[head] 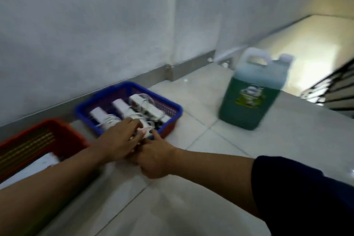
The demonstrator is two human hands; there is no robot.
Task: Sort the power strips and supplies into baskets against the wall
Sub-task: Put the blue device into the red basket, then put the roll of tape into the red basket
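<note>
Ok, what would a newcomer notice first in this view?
Probably both hands, left hand and right hand, meeting on a white power strip at the near edge of the blue basket by the wall. Then the big green jug standing on the floor to the right.

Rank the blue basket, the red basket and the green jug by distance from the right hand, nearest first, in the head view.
From the right hand:
1. Blue basket, just ahead against the wall.
2. Red basket, to the left against the wall.
3. Green jug, ahead to the right near the stairs.
</note>
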